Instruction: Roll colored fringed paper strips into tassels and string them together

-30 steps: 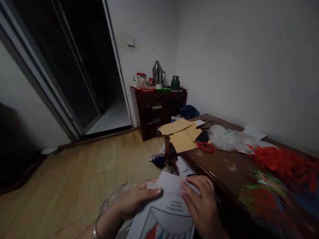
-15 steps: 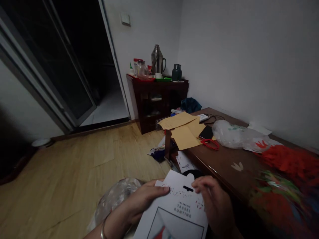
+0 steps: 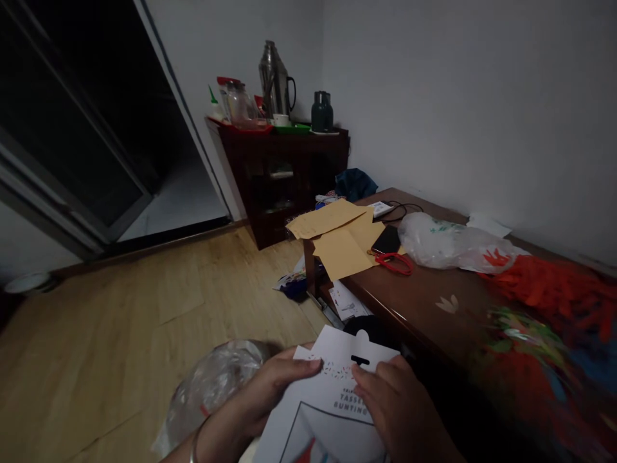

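Note:
Both hands grip a white card package [image 3: 337, 360] printed "TASSEL BUNTING", with a hang slot at its top, at the bottom middle of the head view. My left hand [image 3: 274, 389] pinches the card's upper left edge, thumb on top; a bangle sits on that wrist. My right hand [image 3: 395, 405] lies closed over the card's right side, fingers pressed on its face. A clear plastic bag [image 3: 212, 386] hangs crumpled under my left hand.
A dark wooden table [image 3: 414, 302] on the right bears brown envelopes [image 3: 342, 241], a phone [image 3: 385, 239], a red loop [image 3: 395, 262], a plastic bag [image 3: 448, 244] and coloured tassels [image 3: 544, 308]. A cabinet [image 3: 284, 173] with flasks stands at the back. Litter lies on the wood floor.
The view has swung down and left. My right hand slid from the card's top right corner down onto its face; my left hand keeps its grip.

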`<action>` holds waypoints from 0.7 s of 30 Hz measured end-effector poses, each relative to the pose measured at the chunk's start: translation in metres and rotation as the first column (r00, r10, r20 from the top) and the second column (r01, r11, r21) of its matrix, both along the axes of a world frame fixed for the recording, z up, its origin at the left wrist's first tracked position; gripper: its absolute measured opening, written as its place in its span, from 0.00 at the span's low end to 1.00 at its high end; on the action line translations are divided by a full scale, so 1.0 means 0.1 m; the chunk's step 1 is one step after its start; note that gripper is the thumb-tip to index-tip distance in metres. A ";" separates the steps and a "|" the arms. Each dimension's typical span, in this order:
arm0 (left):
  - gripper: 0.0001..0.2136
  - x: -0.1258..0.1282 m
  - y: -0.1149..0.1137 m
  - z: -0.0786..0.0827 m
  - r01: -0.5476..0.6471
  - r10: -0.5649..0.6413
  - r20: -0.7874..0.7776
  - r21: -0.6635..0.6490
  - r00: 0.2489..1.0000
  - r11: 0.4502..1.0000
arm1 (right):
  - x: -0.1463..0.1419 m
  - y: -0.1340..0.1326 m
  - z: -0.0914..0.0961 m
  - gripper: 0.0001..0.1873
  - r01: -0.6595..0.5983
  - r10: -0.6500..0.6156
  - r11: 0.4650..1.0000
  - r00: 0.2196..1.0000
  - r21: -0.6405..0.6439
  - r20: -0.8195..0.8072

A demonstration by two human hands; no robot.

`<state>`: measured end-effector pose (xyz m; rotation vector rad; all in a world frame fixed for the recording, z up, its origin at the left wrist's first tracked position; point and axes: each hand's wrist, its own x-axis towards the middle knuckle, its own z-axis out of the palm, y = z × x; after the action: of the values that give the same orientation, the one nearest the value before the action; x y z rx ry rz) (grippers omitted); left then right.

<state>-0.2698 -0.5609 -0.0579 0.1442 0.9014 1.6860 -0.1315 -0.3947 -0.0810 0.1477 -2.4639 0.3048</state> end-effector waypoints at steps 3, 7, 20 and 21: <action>0.10 0.03 0.03 0.04 0.057 -0.057 -0.005 0.041 0.998 0.998 | 0.01 0.04 0.09 0.16 -0.024 0.024 0.997 1.000 -0.070 -0.005; 0.13 0.04 0.07 0.02 0.087 -0.085 -0.050 0.042 0.995 0.995 | -0.01 0.07 0.12 0.16 -0.053 0.051 0.995 0.998 -0.084 -0.021; 0.15 -0.93 0.08 -0.03 0.003 0.049 -0.334 0.155 0.941 0.988 | 0.15 0.30 -0.19 0.21 0.149 0.044 0.114 0.987 -0.982 0.155; 0.15 -1.01 0.13 -0.04 -0.021 0.088 -0.350 0.189 0.933 0.982 | 0.13 0.25 -0.21 0.21 0.152 0.067 0.083 0.985 -0.985 0.158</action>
<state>-0.3709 -0.5483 -0.0615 0.5703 1.0225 1.8266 -0.1187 -0.3696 -0.1022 -0.5954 -1.7759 1.9971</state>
